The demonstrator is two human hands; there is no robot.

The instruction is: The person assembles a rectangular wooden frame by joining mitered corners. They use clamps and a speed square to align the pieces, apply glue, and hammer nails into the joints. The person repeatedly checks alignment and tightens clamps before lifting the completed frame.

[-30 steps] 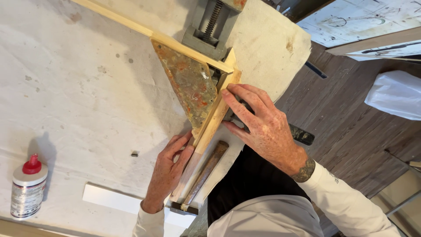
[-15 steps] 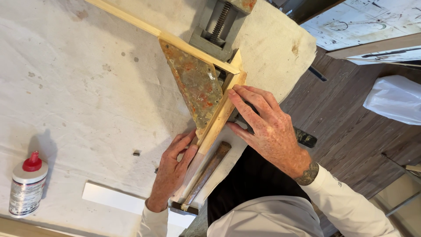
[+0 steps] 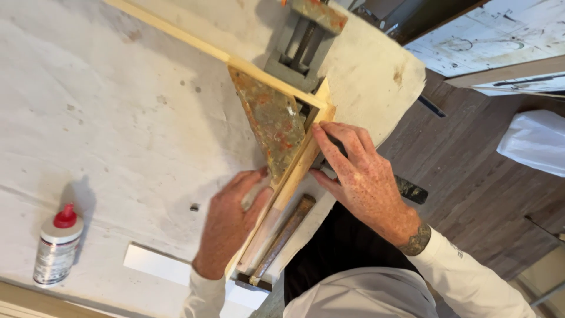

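Note:
A rusty triangular corner clamp [image 3: 272, 122] with a grey screw vise [image 3: 299, 52] holds two pale wooden strips at a right angle on a cloth-covered table. My left hand [image 3: 231, 219] grips the lower wooden strip [image 3: 292, 174] from the left, fingers curled round it just below the clamp. My right hand [image 3: 360, 175] presses on the same strip from the right, fingertips near the corner joint. The other wooden strip [image 3: 194, 40] runs up and left across the table. A hammer [image 3: 281, 238] with a worn wooden handle lies beside the lower strip, under my hands.
A glue bottle [image 3: 57, 246] with a red cap stands at the lower left. A flat white strip [image 3: 158, 265] lies near the table's front edge. Beyond the table's right edge are a wood floor, a white bag [image 3: 532, 147] and marked boards [image 3: 488, 41].
Both hands stay on the lower strip; my left hand has closed a little more round it. The view has shifted slightly, nothing else has moved.

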